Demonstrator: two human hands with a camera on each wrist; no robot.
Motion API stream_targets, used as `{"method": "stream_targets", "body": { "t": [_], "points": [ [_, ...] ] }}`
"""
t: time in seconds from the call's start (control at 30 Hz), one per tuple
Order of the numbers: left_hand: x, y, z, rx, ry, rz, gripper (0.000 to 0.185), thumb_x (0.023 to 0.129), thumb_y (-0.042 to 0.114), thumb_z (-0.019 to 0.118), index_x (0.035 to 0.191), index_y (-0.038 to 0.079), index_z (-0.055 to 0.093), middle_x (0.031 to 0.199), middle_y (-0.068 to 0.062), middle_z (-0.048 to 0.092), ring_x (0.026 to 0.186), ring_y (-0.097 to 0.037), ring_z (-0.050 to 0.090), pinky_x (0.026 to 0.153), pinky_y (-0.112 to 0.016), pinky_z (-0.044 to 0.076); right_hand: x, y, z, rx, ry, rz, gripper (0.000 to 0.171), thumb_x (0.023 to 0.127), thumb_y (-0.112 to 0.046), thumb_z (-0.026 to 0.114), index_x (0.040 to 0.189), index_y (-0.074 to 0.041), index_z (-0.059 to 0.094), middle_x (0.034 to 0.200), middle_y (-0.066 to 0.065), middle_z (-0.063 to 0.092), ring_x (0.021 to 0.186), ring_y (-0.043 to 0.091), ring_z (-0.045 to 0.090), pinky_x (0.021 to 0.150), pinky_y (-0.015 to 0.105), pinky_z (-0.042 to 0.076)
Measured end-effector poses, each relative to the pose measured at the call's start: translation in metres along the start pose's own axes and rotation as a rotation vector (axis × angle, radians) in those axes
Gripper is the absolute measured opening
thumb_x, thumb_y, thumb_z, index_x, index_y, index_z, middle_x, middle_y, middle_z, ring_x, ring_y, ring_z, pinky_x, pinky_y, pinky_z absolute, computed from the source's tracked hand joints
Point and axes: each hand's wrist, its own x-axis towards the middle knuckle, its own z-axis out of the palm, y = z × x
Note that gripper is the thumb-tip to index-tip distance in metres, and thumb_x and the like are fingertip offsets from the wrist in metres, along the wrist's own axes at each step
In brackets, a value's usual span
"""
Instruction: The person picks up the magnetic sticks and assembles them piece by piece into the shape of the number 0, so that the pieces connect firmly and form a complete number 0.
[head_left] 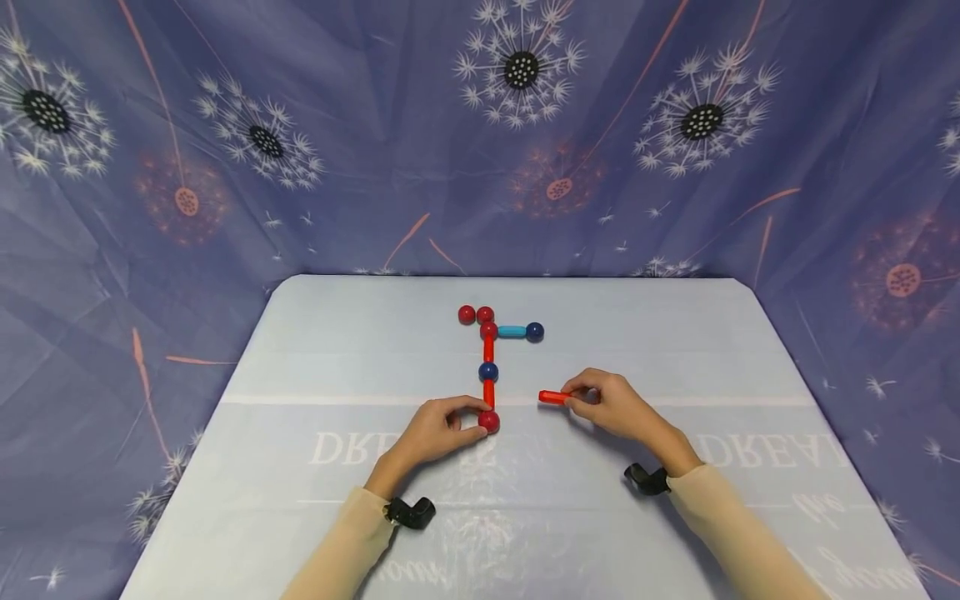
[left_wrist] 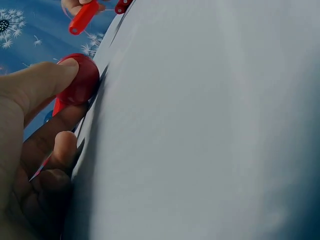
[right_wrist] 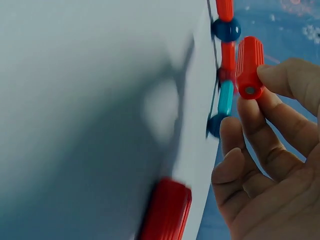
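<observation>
A chain of magnetic pieces lies on the pale table: two loose red balls at the far end, a red ball joined to a cyan rod with a dark blue ball, then a red rod, a blue ball, another red rod and a near red ball. My left hand pinches that near red ball between thumb and fingers. My right hand holds a loose red rod by one end, just right of the chain; the rod shows in the right wrist view.
A blue dandelion-print cloth hangs behind and around the table. The table's cover carries faint mirrored lettering near my wrists. Another red ridged rod shows close to the right wrist camera.
</observation>
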Motion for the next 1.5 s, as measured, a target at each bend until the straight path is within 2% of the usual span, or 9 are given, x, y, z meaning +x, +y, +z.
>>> {"method": "stream_targets", "body": {
  "t": [0.1,0.17,0.4,0.67,0.8,0.93,1.07,1.2,1.5],
  "points": [
    [-0.002,-0.001,0.0,-0.015,0.01,-0.028,0.031,0.089,0.031,0.082,0.119,0.028,0.076,0.079,0.007,0.064,0.057,-0.002,0.044,0.053,-0.021,0.037,0.001,-0.008,0.009,0.005,-0.01,-0.018,0.013,0.092,-0.011,0.077,0.104,-0.015,0.077,0.097,-0.006,0.071,0.081,0.007,0.06,0.067,0.023,0.05],
    [-0.004,-0.002,0.0,-0.02,0.014,-0.047,0.031,0.088,0.031,0.082,0.119,0.029,0.076,0.08,0.007,0.064,0.056,-0.002,0.044,0.053,-0.021,0.036,0.001,-0.012,0.016,0.012,-0.031,-0.03,0.012,0.092,-0.013,0.077,0.104,-0.015,0.077,0.097,-0.006,0.071,0.083,0.006,0.061,0.069,0.023,0.051],
    [-0.003,-0.003,0.001,-0.038,0.026,-0.046,0.032,0.088,0.032,0.083,0.119,0.028,0.077,0.101,0.007,0.074,0.058,-0.003,0.047,0.054,-0.022,0.039,0.002,-0.021,0.03,0.024,-0.077,-0.04,0.011,0.092,-0.013,0.077,0.103,-0.016,0.077,0.093,-0.008,0.069,0.082,0.005,0.06,0.072,0.023,0.052],
    [-0.001,-0.002,0.002,-0.039,0.039,-0.055,0.032,0.087,0.032,0.083,0.119,0.03,0.077,0.094,0.009,0.071,0.056,-0.002,0.045,0.052,-0.022,0.038,0.006,-0.024,0.037,0.029,-0.109,-0.046,0.011,0.092,-0.016,0.078,0.102,-0.018,0.078,0.092,-0.01,0.068,0.082,0.006,0.059,0.074,0.024,0.053],
    [-0.002,-0.001,0.002,-0.053,0.044,-0.053,0.033,0.087,0.033,0.083,0.119,0.028,0.077,0.094,0.006,0.072,0.054,-0.002,0.044,0.05,-0.022,0.037,0.006,-0.024,0.041,0.03,-0.12,-0.065,0.011,0.092,-0.015,0.077,0.103,-0.016,0.077,0.092,-0.009,0.068,0.082,0.006,0.058,0.074,0.026,0.053],
    [-0.002,-0.002,0.004,-0.064,0.038,-0.067,0.033,0.087,0.034,0.083,0.12,0.03,0.077,0.096,0.006,0.073,0.053,-0.001,0.043,0.05,-0.02,0.036,0.007,-0.025,0.044,0.016,-0.129,-0.044,0.011,0.092,-0.015,0.077,0.103,-0.017,0.078,0.092,-0.011,0.068,0.081,0.005,0.058,0.075,0.025,0.053],
    [-0.001,-0.003,0.005,-0.069,0.038,-0.061,0.033,0.088,0.033,0.083,0.12,0.029,0.077,0.085,0.007,0.069,0.052,-0.002,0.041,0.049,-0.021,0.036,0.01,-0.029,0.047,0.003,-0.141,-0.04,0.011,0.093,-0.016,0.076,0.103,-0.017,0.077,0.092,-0.01,0.068,0.081,0.006,0.058,0.075,0.024,0.052],
    [-0.001,-0.003,0.005,-0.07,0.035,-0.069,0.033,0.088,0.032,0.083,0.12,0.029,0.077,0.066,0.008,0.055,0.052,-0.001,0.04,0.049,-0.02,0.034,0.014,-0.03,0.049,-0.008,-0.153,-0.045,0.011,0.093,-0.016,0.075,0.104,-0.015,0.077,0.094,-0.008,0.068,0.082,0.005,0.058,0.075,0.024,0.053],
    [-0.001,-0.001,0.004,-0.069,0.031,-0.096,0.033,0.087,0.032,0.084,0.12,0.029,0.078,0.062,0.009,0.049,0.051,0.0,0.039,0.049,-0.021,0.033,0.022,-0.032,0.037,-0.018,-0.199,-0.07,0.014,0.096,-0.02,0.074,0.108,-0.013,0.075,0.097,-0.008,0.07,0.085,0.005,0.061,0.077,0.025,0.055]
  ]
}}
